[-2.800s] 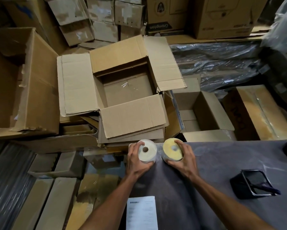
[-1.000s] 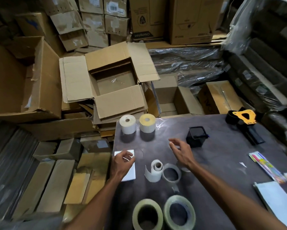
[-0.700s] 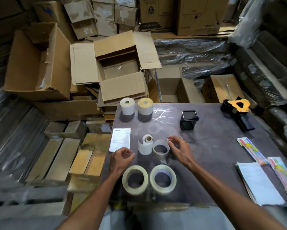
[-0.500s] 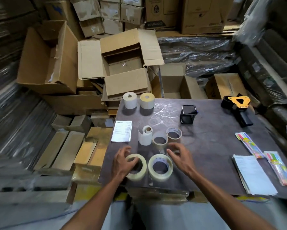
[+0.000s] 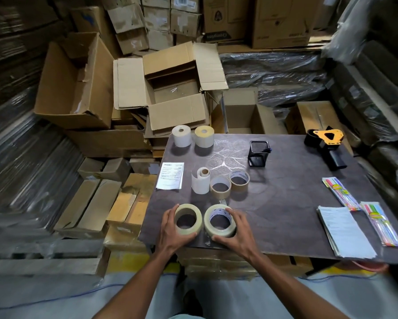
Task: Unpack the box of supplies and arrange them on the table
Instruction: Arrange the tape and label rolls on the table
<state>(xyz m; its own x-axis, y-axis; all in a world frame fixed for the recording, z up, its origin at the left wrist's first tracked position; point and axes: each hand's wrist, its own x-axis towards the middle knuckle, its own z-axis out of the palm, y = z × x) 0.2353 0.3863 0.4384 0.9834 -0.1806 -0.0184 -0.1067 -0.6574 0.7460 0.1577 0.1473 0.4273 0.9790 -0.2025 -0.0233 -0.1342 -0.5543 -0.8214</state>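
**Q:** What step is under way?

**A:** Judging by the layout, arranging. A person's two hands sit at the lower centre of the frame, each cupped around a large roll of clear tape lying flat near the front edge of a dark table (image 5: 285,203). The left hand (image 5: 170,229) curls around the outer left side of the left tape roll (image 5: 188,219). The right hand (image 5: 237,231) wraps the right side of the right tape roll (image 5: 219,221), fingers over its rim and thumb at its near edge. The two rolls lie just beside each other.

**Q:** Where is the box?

**A:** The open cardboard box (image 5: 170,88) sits in the upper centre, beyond the table's far-left corner, flaps spread. Its visible floor looks bare, so unpacking seems nearly finished.

**Q:** What else is laid out?

**A:** Two label rolls (image 5: 181,135) stand at the far-left corner. Toward mid-frame are a printed slip (image 5: 170,176), a partly unwound paper roll (image 5: 200,180) and two smaller brown tape rolls (image 5: 220,187). To the right are a black mesh cup (image 5: 258,153), a tape dispenser (image 5: 327,143), a sheaf of papers (image 5: 345,231) and packets of coloured pens (image 5: 382,224).

**Q:** What does the next move call for?

**A:** Probably small nudges to align the pair with the row behind, keeping both clear of the near edge.
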